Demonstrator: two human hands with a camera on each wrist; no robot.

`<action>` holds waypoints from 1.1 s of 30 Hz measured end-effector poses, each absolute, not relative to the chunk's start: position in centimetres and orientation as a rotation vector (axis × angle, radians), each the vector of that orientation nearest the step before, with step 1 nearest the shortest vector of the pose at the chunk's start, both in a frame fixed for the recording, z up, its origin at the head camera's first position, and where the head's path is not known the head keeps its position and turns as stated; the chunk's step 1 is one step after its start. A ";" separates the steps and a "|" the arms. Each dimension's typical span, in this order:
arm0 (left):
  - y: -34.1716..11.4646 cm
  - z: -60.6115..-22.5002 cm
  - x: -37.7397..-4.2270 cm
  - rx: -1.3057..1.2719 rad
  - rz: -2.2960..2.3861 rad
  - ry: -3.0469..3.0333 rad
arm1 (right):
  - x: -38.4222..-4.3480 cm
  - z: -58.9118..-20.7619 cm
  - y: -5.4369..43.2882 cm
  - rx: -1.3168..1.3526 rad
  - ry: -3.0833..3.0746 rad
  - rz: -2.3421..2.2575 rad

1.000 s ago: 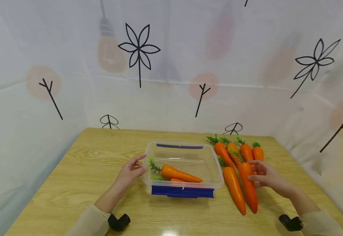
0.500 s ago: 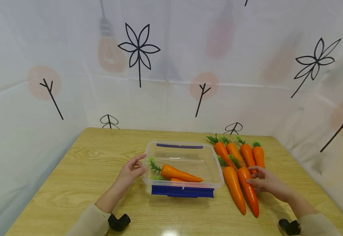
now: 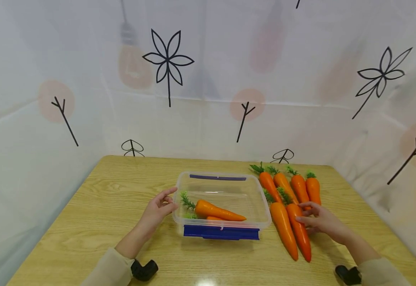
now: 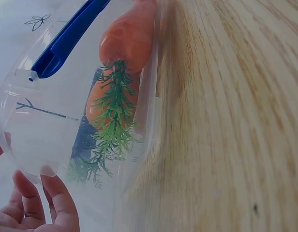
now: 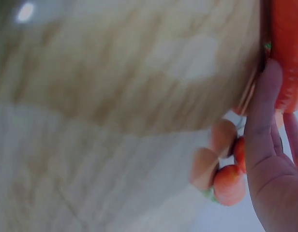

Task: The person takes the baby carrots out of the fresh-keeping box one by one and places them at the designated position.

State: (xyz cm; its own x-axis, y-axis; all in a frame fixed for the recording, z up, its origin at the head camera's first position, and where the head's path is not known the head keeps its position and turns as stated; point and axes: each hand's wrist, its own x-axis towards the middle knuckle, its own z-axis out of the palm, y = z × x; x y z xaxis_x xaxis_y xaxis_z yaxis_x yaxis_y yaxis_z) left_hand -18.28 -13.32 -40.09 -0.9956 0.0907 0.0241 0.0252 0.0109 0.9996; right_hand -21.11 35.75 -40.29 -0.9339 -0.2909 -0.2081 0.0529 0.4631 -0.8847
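My right hand grips an orange carrot with a green leafy top, thumb on one side and fingers on the other. This carrot lies beside another carrot, tips toward me. In the right wrist view, the thumb runs along the side of the held carrot. A clear plastic food container with blue clips stands lidless at the middle. Inside it are two carrots, the upper one lying sideways. My left hand touches the container's left side with its fingertips, as the left wrist view also shows.
Behind the front pair, several more carrots lie side by side at the right of the wooden table. A patterned white cloth hangs behind the table's far edge.
The right hand and its carrot have shifted slightly left and toward me, and the carrot's top now sits lower, close to the neighbouring carrot. The left hand and container have stayed put.
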 end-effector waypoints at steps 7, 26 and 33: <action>-13.4 -40.0 -18.2 0.135 2.186 2.190 | -21.3 -39.1 36.5 -0.301 2.426 -1.452; -13.4 -40.2 -18.3 0.129 2.195 2.183 | -22.2 -33.5 35.7 -0.485 2.579 -1.370; -13.4 -40.4 -18.4 0.117 2.201 2.183 | -22.6 -31.9 34.3 -0.541 2.600 -1.336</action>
State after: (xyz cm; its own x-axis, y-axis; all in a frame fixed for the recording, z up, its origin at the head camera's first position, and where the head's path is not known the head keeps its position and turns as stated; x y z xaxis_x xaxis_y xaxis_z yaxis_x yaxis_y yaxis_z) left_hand -18.39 -13.39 -40.40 -0.9964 0.0810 0.0255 0.0248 -0.0095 0.9996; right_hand -22.65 34.27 -31.91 -0.9200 -0.3915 0.0155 -0.2405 0.5329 -0.8113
